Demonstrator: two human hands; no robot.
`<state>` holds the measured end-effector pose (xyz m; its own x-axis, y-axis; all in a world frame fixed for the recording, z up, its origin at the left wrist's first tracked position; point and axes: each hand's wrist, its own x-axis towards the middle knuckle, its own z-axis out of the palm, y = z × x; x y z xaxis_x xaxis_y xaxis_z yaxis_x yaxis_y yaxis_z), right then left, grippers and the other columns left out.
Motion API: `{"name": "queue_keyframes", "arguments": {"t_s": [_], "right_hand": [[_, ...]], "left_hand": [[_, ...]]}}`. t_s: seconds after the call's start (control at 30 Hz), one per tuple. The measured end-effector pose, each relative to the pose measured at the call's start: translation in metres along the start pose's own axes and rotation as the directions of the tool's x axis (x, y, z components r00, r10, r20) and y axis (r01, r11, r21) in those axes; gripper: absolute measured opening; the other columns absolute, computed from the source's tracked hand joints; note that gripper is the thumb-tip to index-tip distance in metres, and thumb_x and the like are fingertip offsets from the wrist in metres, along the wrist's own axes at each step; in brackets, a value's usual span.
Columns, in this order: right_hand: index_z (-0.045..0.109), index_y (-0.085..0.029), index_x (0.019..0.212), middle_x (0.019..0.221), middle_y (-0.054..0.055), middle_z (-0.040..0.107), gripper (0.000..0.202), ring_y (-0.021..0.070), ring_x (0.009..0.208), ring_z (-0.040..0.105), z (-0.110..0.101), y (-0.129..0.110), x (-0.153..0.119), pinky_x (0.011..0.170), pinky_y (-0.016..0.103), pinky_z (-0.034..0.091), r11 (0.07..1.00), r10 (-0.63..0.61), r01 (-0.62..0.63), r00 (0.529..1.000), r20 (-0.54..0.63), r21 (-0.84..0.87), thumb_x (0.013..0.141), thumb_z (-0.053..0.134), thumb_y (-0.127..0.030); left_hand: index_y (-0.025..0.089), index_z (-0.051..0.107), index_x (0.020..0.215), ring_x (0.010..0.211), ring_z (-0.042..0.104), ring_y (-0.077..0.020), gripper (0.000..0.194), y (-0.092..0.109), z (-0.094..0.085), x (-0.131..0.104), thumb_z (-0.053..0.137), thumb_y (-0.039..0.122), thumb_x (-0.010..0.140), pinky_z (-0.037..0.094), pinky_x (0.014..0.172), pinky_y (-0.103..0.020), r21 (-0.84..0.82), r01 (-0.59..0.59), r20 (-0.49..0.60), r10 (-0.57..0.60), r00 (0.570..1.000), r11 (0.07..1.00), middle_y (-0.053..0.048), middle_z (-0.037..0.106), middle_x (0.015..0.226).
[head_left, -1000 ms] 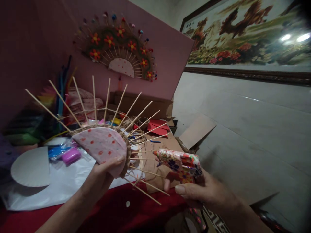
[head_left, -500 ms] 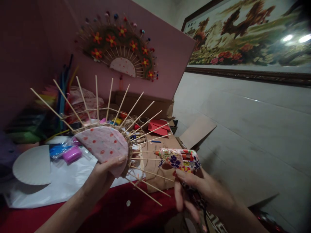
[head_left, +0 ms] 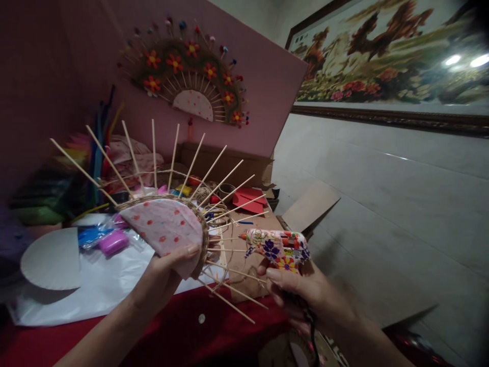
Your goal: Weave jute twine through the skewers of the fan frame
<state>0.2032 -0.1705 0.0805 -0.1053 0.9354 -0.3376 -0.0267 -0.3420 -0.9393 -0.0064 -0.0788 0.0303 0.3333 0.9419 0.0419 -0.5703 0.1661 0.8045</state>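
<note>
A half-round fan piece, covered in white cloth with red dots, has a woven twine rim and thin wooden sticks fanning outward. My left hand grips its lower right edge, thumb on the cloth. A loose loop of twine runs among the sticks. In my right hand is a flower-patterned glue gun, its orange tip pointing left, close to the right-hand sticks. Whether the tip touches a stick cannot be made out. My fingers wrap round its handle, and a dark cord hangs below.
A white half disc and a pink clay packet lie left on white sheeting. Red paper, twine and scissors are behind the sticks. A finished flowered fan hangs on the pink board. A cardboard sheet leans right.
My right hand and the glue gun have shifted slightly left and up, and the fingers have closed in under the gun. The fan piece has barely moved.
</note>
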Motion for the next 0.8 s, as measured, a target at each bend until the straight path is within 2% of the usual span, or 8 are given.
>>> {"name": "queue_keyframes", "arguments": {"t_s": [0.1, 0.17, 0.3, 0.43, 0.53, 0.63, 0.7, 0.8], "right_hand": [[0.053, -0.016, 0.072, 0.051, -0.005, 0.048, 0.036, 0.0032, 0.030, 0.034, 0.0001, 0.0051, 0.0046, 0.026, 0.017, 0.026, 0.987, -0.080, 0.076, 0.996, -0.026, -0.140, 0.075, 0.060, -0.051], [0.054, -0.016, 0.075, 0.050, -0.005, 0.047, 0.034, 0.0044, 0.034, 0.037, -0.0002, 0.0080, 0.0070, 0.030, 0.017, 0.029, 0.972, -0.147, 0.128, 0.985, -0.087, -0.195, 0.074, 0.062, -0.049], [0.058, -0.017, 0.091, 0.076, 0.001, 0.062, 0.037, 0.0128, 0.067, 0.057, 0.0013, 0.0070, 0.0081, 0.058, 0.023, 0.048, 0.959, -0.207, 0.155, 0.955, -0.212, -0.238, 0.069, 0.071, -0.044], [0.061, -0.019, 0.095, 0.084, 0.002, 0.064, 0.034, 0.0172, 0.081, 0.059, 0.0014, 0.0020, 0.0082, 0.070, 0.028, 0.049, 0.937, -0.243, 0.180, 0.952, -0.185, -0.301, 0.073, 0.067, -0.044], [0.061, -0.019, 0.098, 0.084, 0.002, 0.065, 0.032, 0.0188, 0.088, 0.060, -0.0013, 0.0013, 0.0093, 0.077, 0.030, 0.049, 0.931, -0.256, 0.210, 0.959, -0.124, -0.297, 0.076, 0.065, -0.041], [0.058, -0.019, 0.103, 0.092, 0.004, 0.065, 0.032, 0.0200, 0.091, 0.060, -0.0031, 0.0031, 0.0085, 0.079, 0.031, 0.048, 0.907, -0.287, 0.216, 0.945, -0.155, -0.360, 0.078, 0.063, -0.038], [0.058, -0.019, 0.099, 0.090, 0.005, 0.065, 0.025, 0.0189, 0.084, 0.060, -0.0022, 0.0043, 0.0061, 0.075, 0.031, 0.047, 0.814, -0.392, 0.275, 0.910, -0.134, -0.511, 0.080, 0.061, -0.034], [0.056, -0.018, 0.087, 0.080, 0.004, 0.063, 0.010, 0.0168, 0.070, 0.057, 0.0003, 0.0055, 0.0022, 0.065, 0.029, 0.045, 0.536, -0.548, 0.399, 0.835, 0.052, -0.744, 0.083, 0.054, -0.027]], "left_hand": [[0.014, 0.066, 0.070, 0.052, 0.048, -0.0110, 0.004, -0.0020, -0.0013, 0.0002, 0.067, 0.014, 0.066, 0.039, 0.044, -0.021, -0.001, 0.018, -0.034, -0.018, 0.999, 1.000, -0.003, 0.059, 0.065], [0.014, 0.065, 0.070, 0.053, 0.050, -0.0115, 0.006, -0.0026, -0.0017, 0.0003, 0.068, 0.014, 0.064, 0.040, 0.045, -0.021, -0.003, 0.034, -0.070, -0.034, 0.997, 0.999, -0.003, 0.060, 0.065], [0.014, 0.065, 0.074, 0.057, 0.054, -0.0126, 0.011, -0.0028, -0.0021, 0.0004, 0.069, 0.015, 0.064, 0.043, 0.048, -0.021, -0.008, 0.023, -0.070, -0.023, 0.997, 1.000, -0.003, 0.062, 0.069], [0.015, 0.066, 0.084, 0.063, 0.056, -0.0142, 0.018, -0.0025, -0.0005, -0.0002, 0.067, 0.014, 0.066, 0.045, 0.052, -0.022, -0.004, 0.008, -0.064, -0.008, 0.998, 1.000, -0.003, 0.061, 0.069], [0.015, 0.065, 0.077, 0.059, 0.052, -0.0124, 0.010, -0.0021, 0.0011, -0.0008, 0.066, 0.014, 0.067, 0.043, 0.050, -0.021, -0.001, -0.003, -0.045, 0.003, 0.999, 1.000, -0.001, 0.058, 0.064], [0.014, 0.062, 0.069, 0.052, 0.048, -0.0105, 0.004, -0.0023, 0.0008, -0.0009, 0.066, 0.016, 0.067, 0.039, 0.045, -0.021, -0.003, -0.011, -0.024, 0.011, 1.000, 1.000, -0.001, 0.056, 0.063], [0.014, 0.062, 0.068, 0.051, 0.047, -0.0104, 0.005, -0.0030, -0.0006, -0.0007, 0.066, 0.017, 0.067, 0.038, 0.044, -0.022, -0.002, -0.007, -0.018, 0.007, 1.000, 1.000, -0.001, 0.055, 0.060], [0.014, 0.061, 0.067, 0.050, 0.046, -0.0102, 0.007, -0.0042, -0.0024, -0.0008, 0.066, 0.019, 0.067, 0.037, 0.042, -0.022, -0.004, -0.011, 0.007, 0.011, 1.000, 1.000, -0.001, 0.055, 0.060]]}}
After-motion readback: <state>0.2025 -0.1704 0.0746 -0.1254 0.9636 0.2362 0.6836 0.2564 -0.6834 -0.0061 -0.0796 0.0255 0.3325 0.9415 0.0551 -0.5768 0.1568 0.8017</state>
